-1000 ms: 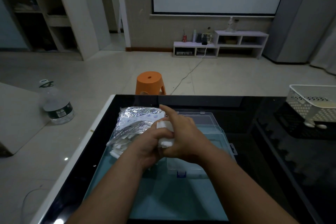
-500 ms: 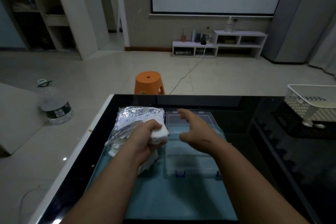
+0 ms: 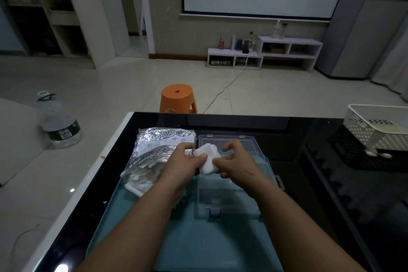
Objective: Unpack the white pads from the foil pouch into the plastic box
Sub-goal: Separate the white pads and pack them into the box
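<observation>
Pads point(image 3: 207, 158) between left hand point(image 3: 184, 164), right hand point(image 3: 239, 164)

White pads point(image 3: 207, 158) above clear plastic box point(image 3: 229, 194), crinkled foil pouch point(image 3: 159, 141) alongside

Foil pouch point(image 3: 159, 141) just left of plastic box point(image 3: 229, 196); basket point(image 3: 375, 139) well right.

No legible text was found. Round printed marks on the foil pouch point(image 3: 163, 140) and the dark label on the water bottle point(image 3: 63, 131) were too blurred to read.
</observation>
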The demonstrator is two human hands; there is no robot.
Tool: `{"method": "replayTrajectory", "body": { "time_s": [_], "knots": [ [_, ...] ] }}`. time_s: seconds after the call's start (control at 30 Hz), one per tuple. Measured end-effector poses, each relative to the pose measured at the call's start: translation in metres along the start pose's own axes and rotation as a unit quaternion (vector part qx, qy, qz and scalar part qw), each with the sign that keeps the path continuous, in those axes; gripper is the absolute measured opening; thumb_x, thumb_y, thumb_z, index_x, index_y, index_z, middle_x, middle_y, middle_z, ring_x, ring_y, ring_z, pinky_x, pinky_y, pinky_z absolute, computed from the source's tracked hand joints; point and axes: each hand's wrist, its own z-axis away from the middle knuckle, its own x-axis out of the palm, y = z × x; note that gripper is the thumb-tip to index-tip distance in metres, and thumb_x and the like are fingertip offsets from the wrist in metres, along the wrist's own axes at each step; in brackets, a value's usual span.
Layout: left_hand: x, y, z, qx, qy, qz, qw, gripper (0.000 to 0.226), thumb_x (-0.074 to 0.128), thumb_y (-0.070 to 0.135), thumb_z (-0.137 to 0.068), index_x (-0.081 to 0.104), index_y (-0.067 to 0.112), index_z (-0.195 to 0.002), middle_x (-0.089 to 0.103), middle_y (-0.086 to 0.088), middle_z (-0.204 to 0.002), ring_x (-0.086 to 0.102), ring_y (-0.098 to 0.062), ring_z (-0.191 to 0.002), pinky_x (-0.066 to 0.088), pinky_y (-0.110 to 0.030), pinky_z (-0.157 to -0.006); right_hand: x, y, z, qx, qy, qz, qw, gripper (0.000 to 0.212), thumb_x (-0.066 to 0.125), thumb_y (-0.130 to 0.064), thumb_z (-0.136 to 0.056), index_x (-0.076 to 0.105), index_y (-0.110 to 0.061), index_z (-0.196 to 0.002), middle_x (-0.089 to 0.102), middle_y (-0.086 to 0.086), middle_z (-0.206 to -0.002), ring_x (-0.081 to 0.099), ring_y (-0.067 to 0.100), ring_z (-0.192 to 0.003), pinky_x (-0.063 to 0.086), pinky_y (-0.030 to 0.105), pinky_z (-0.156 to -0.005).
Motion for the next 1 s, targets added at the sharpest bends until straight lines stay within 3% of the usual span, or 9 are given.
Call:
{"method": "replayTrajectory", "body": {
  "time_s": [0.13, 0.27, 0.37, 0.47, 0.63, 0.77, 0.9, 1.0],
  "knots": [
    [-0.002, -0.003, -0.001, 0.035, 0.011, -0.089, 0.995, 0.025, 0.073, 0.026, -0.082, 0.058, 0.028, -0.103, 0.069, -0.006, -0.095, 0.067, -0.022, -0.084, 0.055, -0.045, -0.086, 0.004, 0.004, -0.005, -0.016, 0.054, 0.068, 0.996, 0.024, 0.064, -0.020, -0.086, 0.045, -0.025, -0.098, 0.064, 0.002, -0.091, 0.065, 0.026, -0.083, 0.055, 0.046, -0.079],
    [-0.001, -0.004, 0.000, 0.049, 0.019, -0.151, 0.987, 0.027, 0.072, 0.022, -0.083, 0.058, 0.025, -0.105, 0.069, -0.003, -0.092, 0.063, -0.015, -0.077, 0.048, -0.030, -0.070, 0.010, 0.010, -0.007, -0.004, 0.047, 0.103, 0.994, 0.022, 0.064, -0.025, -0.088, 0.045, -0.028, -0.098, 0.066, 0.002, -0.096, 0.064, 0.021, -0.081, 0.055, 0.045, -0.079],
    [0.001, -0.008, 0.002, 0.065, 0.038, -0.251, 0.965, 0.027, 0.071, 0.026, -0.082, 0.052, 0.029, -0.102, 0.067, 0.005, -0.091, 0.062, -0.014, -0.079, 0.043, -0.027, -0.063, 0.014, 0.015, -0.008, 0.010, 0.026, 0.118, 0.993, 0.020, 0.062, -0.026, -0.090, 0.045, -0.028, -0.100, 0.065, 0.003, -0.099, 0.064, 0.024, -0.084, 0.056, 0.045, -0.081],
    [0.004, -0.011, 0.005, 0.084, 0.048, -0.324, 0.941, 0.024, 0.069, 0.029, -0.083, 0.049, 0.029, -0.097, 0.063, 0.010, -0.089, 0.059, -0.011, -0.076, 0.037, -0.024, -0.057, 0.015, 0.018, -0.009, 0.012, 0.016, 0.148, 0.989, 0.016, 0.060, -0.026, -0.092, 0.045, -0.028, -0.096, 0.063, 0.004, -0.099, 0.061, 0.021, -0.082, 0.052, 0.039, -0.073],
    [0.006, -0.014, 0.006, 0.138, 0.041, -0.399, 0.906, 0.017, 0.065, 0.026, -0.084, 0.049, 0.025, -0.088, 0.061, 0.005, -0.083, 0.057, -0.018, -0.078, 0.040, -0.029, -0.065, 0.016, 0.020, -0.010, 0.001, -0.010, 0.194, 0.981, 0.011, 0.054, -0.021, -0.093, 0.051, -0.030, -0.087, 0.063, 0.002, -0.095, 0.059, 0.018, -0.079, 0.051, 0.035, -0.071],
    [0.006, -0.016, 0.007, 0.157, 0.042, -0.403, 0.901, 0.021, 0.067, 0.024, -0.084, 0.047, 0.023, -0.091, 0.060, 0.004, -0.084, 0.056, -0.020, -0.079, 0.039, -0.029, -0.066, 0.019, 0.022, -0.010, -0.010, -0.014, 0.226, 0.974, 0.010, 0.051, -0.025, -0.096, 0.052, -0.034, -0.093, 0.061, -0.004, -0.097, 0.060, 0.016, -0.083, 0.052, 0.034, -0.077],
    [0.007, -0.016, 0.008, 0.168, 0.044, -0.436, 0.883, 0.010, 0.064, 0.029, -0.088, 0.065, 0.023, -0.096, 0.067, 0.001, -0.095, 0.060, -0.015, -0.085, 0.045, -0.027, -0.072, 0.021, 0.024, -0.011, -0.014, 0.000, 0.249, 0.968, 0.005, 0.051, -0.031, -0.097, 0.051, -0.037, -0.097, 0.060, -0.006, -0.093, 0.059, 0.014, -0.079, 0.053, 0.036, -0.076],
    [0.007, -0.016, 0.007, 0.168, 0.032, -0.458, 0.873, 0.024, 0.063, 0.032, -0.089, 0.071, 0.020, -0.108, 0.067, -0.001, -0.106, 0.063, -0.017, -0.096, 0.045, -0.026, -0.079, 0.025, 0.025, -0.010, -0.013, 0.016, 0.275, 0.961, 0.005, 0.050, -0.035, -0.098, 0.052, -0.035, -0.103, 0.061, -0.005, -0.092, 0.058, 0.015, -0.077, 0.052, 0.035, -0.073]
  ]
}}
